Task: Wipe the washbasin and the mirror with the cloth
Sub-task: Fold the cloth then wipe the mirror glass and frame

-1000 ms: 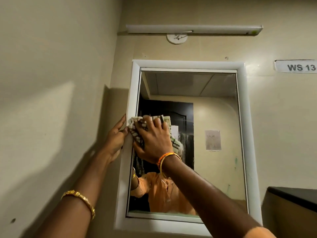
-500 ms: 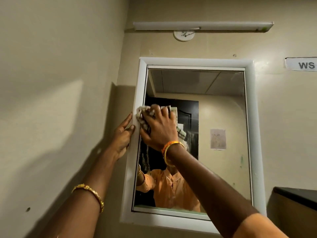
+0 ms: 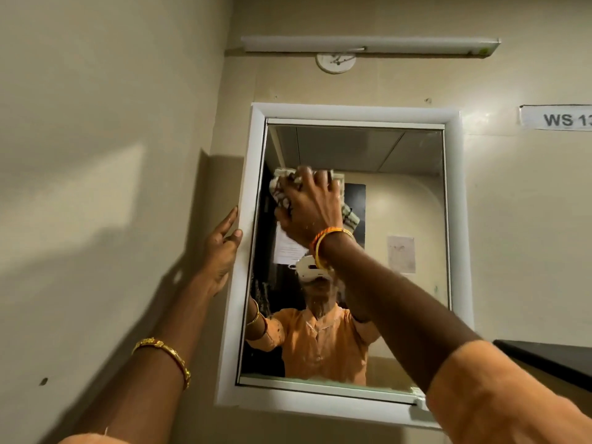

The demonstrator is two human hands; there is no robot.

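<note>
Right hand [image 3: 309,209] fingers curled over checked cloth [image 3: 282,190], pressing it flat against upper-left glass of mirror [image 3: 400,193]. Left hand [image 3: 221,251] fingers straight, resting on white frame [image 3: 248,200] left edge. Washbasin out of view.

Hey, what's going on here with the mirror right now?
A person is wiping the mirror on the wall. The right hand grips a bunched, patterned cloth and presses it against the upper left part of the glass. The left hand rests with straight fingers on the left side of the white frame, apparently steadying it. The washbasin is not in view.
</note>
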